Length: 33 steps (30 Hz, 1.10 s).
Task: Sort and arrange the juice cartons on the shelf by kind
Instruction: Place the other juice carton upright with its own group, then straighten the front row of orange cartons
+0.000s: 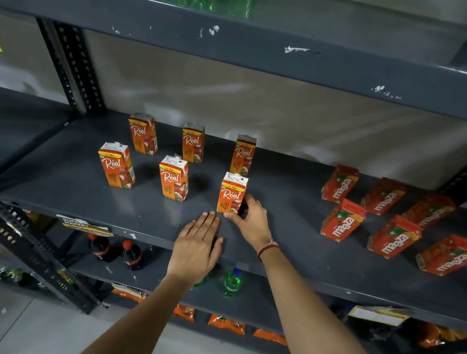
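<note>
Sorting looks nearly done: six orange Real cartons [172,178] at 10 o'clock, six red Maaza cartons [395,237] at 3 o'clock. The right hand [250,219] grips the front-right Real carton [231,194]; the left hand [197,246] lies flat, fingers spread, on the grey metal shelf [75,184].

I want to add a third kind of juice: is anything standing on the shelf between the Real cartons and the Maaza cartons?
No. In the head view, the shelf is bare between the Real cartons and the Maaza cartons, apart from the right hand gripping the nearest Real carton.

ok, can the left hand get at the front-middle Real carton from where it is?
Probably yes. The left hand lies flat on the shelf's front edge, and the front-middle Real carton stands just behind and to its left with bare shelf between them.
</note>
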{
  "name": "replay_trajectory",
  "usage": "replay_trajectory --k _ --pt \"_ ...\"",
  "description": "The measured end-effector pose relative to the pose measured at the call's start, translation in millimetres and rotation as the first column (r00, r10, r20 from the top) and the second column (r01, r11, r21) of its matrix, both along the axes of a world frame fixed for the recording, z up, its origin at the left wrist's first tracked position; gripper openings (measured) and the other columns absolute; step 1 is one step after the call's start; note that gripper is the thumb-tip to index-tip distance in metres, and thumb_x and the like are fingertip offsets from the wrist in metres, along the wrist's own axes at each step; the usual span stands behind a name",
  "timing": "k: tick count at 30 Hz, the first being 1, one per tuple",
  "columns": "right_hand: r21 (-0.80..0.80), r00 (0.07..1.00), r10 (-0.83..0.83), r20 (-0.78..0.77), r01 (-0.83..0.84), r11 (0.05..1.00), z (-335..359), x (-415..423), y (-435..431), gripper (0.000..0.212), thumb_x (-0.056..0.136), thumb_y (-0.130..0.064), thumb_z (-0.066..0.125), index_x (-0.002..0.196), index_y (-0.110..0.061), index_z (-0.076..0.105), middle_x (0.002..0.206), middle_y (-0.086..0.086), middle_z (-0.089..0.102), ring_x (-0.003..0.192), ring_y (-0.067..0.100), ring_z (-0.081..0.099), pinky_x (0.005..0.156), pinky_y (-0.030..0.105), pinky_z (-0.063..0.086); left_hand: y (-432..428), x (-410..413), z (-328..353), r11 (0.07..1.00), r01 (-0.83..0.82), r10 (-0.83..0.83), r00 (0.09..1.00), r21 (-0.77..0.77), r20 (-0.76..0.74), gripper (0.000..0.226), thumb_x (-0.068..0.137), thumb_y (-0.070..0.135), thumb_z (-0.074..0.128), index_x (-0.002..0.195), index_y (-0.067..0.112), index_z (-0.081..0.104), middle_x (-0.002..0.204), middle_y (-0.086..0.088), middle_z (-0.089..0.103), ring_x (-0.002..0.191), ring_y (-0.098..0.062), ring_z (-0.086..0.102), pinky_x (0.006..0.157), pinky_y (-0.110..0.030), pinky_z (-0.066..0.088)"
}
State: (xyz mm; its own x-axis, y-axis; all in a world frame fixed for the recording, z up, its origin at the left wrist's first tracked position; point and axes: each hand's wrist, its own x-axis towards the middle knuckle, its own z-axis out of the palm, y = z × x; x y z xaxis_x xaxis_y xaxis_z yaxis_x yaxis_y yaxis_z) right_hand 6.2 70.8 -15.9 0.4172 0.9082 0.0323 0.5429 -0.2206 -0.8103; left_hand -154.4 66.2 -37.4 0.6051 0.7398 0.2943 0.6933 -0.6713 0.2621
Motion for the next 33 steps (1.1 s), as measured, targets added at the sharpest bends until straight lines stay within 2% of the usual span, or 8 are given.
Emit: replay_trajectory --k 12,16,20,21,26,28,31,33 --pt "-0.001 0.999 0.025 -0.033 -0.025 1.000 3.7 2.2 -4.0 0.053 0.072 -0.025 0.076 0.117 -0.013 0.051 0.119 0.012 0.061 0.112 0.026 0.057 0.097 0.042 0.047 0.8 0.0 -4.1 0.999 0.013 -0.014 1.000 0.036 0.017 0.051 0.092 0.034 0.030 0.124 0.002 0.055 0.128 -0.015 0.058 0.120 -0.026 0.052 0.097 -0.041 0.042" --pt "0.110 0.988 -0.016 -0.151 0.033 0.993 9.6 1.3 -25.4 0.050 0.073 -0.016 0.076 0.117 -0.010 0.054 0.117 0.008 0.064 0.103 0.014 0.059 0.090 0.027 0.049 3.8 2.6 -9.4 0.999 -0.004 0.001 0.998 0.041 0.060 0.050 0.091 0.033 0.031 0.122 0.004 0.057 0.128 -0.013 0.058 0.121 -0.024 0.051 0.098 -0.040 0.040" --pt "0.213 0.973 -0.193 -0.123 0.216 0.953 4.9 20.8 -74.7 0.032 0.080 -0.014 0.069 0.111 -0.010 0.061 0.110 0.005 0.064 0.093 0.010 0.059 0.074 0.007 0.047 -17.1 17.0 -12.2 1.000 -0.009 0.008 0.967 0.000 0.256 0.044 0.091 0.029 0.033 0.118 0.006 0.059 0.125 -0.011 0.060 0.118 -0.025 0.053 0.096 -0.041 0.039" --pt "0.244 0.961 -0.255 -0.109 0.275 0.930 3.3 30.4 -90.1 0.026 0.081 -0.013 0.068 0.106 -0.011 0.063 0.105 0.005 0.066 0.089 0.012 0.062 0.073 0.009 0.049 -28.5 27.1 -11.3 1.000 0.028 -0.026 0.957 -0.001 0.290 0.043 0.091 0.029 0.034 0.119 0.007 0.059 0.126 -0.010 0.060 0.119 -0.025 0.052 0.096 -0.041 0.040" --pt "0.349 0.811 -0.583 -0.054 0.563 0.750 0.4 89.2 -159.9 0.010 0.083 -0.013 0.065 0.093 -0.012 0.064 0.090 0.010 0.066 0.081 0.025 0.064 0.076 0.042 0.055 -78.6 104.9 2.0 0.977 0.210 -0.178 0.915 -0.050 0.362 0.041 0.089 0.031 0.044 0.123 0.010 0.055 0.131 -0.006 0.055 0.122 -0.021 0.046 0.098 -0.037 0.038" --pt "0.347 0.735 -0.675 -0.056 0.649 0.677 1.6 113.5 -177.6 0.014 0.083 -0.016 0.065 0.094 -0.008 0.062 0.094 0.013 0.065 0.088 0.029 0.062 0.082 0.044 0.052 -88.3 135.2 10.6 0.970 0.211 -0.155 0.920 -0.119 0.359 0.045 0.089 0.030 0.052 0.129 0.009 0.049 0.135 -0.009 0.051 0.124 -0.025 0.045 0.098 -0.039 0.039" --pt "0.287 0.653 -0.757 -0.003 0.726 0.625 3.7 145.3 -192.1 0.034 0.080 -0.019 0.070 0.105 0.001 0.058 0.106 0.019 0.061 0.104 0.033 0.054 0.090 0.030 0.038 -95.0 171.2 19.4 0.954 0.182 -0.091 0.933 -0.237 0.349 0.061 0.087 0.034 0.060 0.137 0.005 0.038 0.140 -0.013 0.043 0.128 -0.028 0.041 0.099 -0.042 0.039" --pt "0.208 0.644 -0.765 -0.021 0.751 0.627 2.2 160.3 -194.0 0.051 0.076 -0.022 0.074 0.114 0.003 0.052 0.113 0.022 0.056 0.111 0.035 0.049 0.091 0.028 0.033 -95.6 189.3 21.6 0.946 0.135 -0.026 0.938 -0.295 0.345 0.071 0.084 0.038 0.062 0.139 0.003 0.032 0.140 -0.018 0.042 0.126 -0.031 0.042 0.098 -0.043 0.038"
